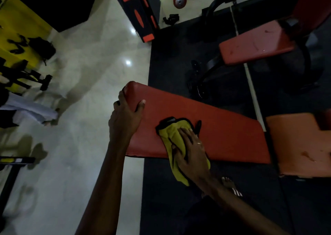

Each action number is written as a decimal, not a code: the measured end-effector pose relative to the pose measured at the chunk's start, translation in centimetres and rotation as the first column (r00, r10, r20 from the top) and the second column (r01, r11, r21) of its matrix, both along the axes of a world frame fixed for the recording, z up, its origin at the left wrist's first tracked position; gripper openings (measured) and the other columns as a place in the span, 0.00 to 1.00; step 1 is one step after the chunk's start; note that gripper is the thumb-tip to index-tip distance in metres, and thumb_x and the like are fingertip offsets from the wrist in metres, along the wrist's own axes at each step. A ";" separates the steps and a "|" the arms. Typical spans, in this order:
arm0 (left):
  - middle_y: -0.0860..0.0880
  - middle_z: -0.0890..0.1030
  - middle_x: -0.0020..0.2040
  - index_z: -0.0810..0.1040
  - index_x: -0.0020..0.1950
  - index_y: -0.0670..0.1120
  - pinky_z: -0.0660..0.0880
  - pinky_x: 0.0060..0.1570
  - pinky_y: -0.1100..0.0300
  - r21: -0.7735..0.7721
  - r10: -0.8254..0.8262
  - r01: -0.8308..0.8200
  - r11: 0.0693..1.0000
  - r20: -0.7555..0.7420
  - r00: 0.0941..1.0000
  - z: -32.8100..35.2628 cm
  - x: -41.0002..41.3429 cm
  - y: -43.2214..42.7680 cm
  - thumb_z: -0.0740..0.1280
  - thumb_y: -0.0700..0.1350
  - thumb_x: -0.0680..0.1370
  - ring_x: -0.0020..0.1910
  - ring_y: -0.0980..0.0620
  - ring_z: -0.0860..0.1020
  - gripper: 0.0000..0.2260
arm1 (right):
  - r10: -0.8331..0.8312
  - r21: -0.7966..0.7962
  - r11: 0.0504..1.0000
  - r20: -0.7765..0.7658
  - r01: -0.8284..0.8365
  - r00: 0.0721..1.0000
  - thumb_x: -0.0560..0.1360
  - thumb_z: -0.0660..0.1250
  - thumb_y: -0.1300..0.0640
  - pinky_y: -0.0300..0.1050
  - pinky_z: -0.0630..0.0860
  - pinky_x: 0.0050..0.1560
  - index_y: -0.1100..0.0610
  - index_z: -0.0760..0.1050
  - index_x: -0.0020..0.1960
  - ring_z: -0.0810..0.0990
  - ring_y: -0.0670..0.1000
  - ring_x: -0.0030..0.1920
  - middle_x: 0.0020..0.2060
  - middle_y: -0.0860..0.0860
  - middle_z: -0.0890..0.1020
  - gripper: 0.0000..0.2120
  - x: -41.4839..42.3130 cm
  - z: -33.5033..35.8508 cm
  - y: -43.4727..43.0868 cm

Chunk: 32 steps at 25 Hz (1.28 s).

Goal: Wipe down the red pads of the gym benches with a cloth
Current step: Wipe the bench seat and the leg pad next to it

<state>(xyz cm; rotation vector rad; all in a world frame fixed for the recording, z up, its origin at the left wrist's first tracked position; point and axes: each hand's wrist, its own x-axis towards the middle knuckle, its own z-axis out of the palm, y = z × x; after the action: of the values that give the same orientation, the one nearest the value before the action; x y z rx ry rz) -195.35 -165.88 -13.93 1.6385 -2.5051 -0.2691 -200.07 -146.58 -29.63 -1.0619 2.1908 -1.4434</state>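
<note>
Glossy pale tiled floor (86, 73) meets a dark rubber mat (172, 59), beside a yellow wall (19, 28).

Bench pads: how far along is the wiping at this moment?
Done: nothing visibly finished. In hand: right hand presses the yellow cloth on the long red pad; left hand grips its end. Left: the marked seat pad and far bench pad.

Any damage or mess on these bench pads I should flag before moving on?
Yes. The orange seat pad on the right has a torn-looking scuff near its lower edge, and the far red pad shows dark marks. The pad under the yellow cloth looks intact.
</note>
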 end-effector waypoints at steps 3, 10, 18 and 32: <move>0.40 0.67 0.73 0.52 0.80 0.48 0.70 0.63 0.40 -0.001 -0.025 0.025 1.000 -0.042 0.999 -0.3 0.3 -0.5 0.61 0.66 0.78 0.68 0.36 0.71 0.38 | -0.106 0.012 0.994 0.062 0.106 0.992 0.77 0.61 0.46 0.59 0.70 0.69 0.54 0.68 0.75 0.69 0.55 0.74 0.73 0.52 0.72 0.28 -1.6 -1.7 0.3; 0.41 0.53 0.81 0.53 0.81 0.48 0.63 0.72 0.41 -0.135 -0.363 0.367 0.920 0.058 0.930 -0.4 0.0 -1.5 0.60 0.52 0.83 0.77 0.39 0.57 0.29 | -0.115 0.028 0.993 0.030 0.114 0.993 0.75 0.58 0.41 0.55 0.67 0.71 0.50 0.68 0.75 0.68 0.52 0.74 0.73 0.49 0.72 0.30 -2.1 0.8 -2.6; 0.39 0.46 0.81 0.54 0.81 0.47 0.53 0.76 0.42 -0.128 -0.379 0.406 0.905 0.194 0.905 -0.7 -0.3 -2.0 0.58 0.56 0.83 0.79 0.38 0.51 0.30 | -0.430 0.253 0.893 0.229 0.373 0.873 0.75 0.53 0.37 0.59 0.70 0.68 0.53 0.68 0.74 0.73 0.56 0.69 0.69 0.52 0.75 0.33 -1.6 -2.9 -0.2; 0.37 0.58 0.79 0.64 0.78 0.44 0.49 0.76 0.44 -0.177 -0.482 0.562 0.808 0.351 0.803 -1.0 -1.6 -3.4 0.61 0.52 0.81 0.79 0.37 0.53 0.27 | -0.179 0.195 0.966 0.043 0.167 0.983 0.76 0.60 0.39 0.56 0.73 0.60 0.47 0.73 0.64 0.78 0.56 0.61 0.60 0.51 0.80 0.20 -10.2 2.0 -10.4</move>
<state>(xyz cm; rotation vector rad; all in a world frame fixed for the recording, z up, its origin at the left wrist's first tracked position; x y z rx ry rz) -196.98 -169.30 -14.90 0.8958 -3.0131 0.2871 -210.29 -156.93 -27.60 -0.7695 2.3713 -1.2825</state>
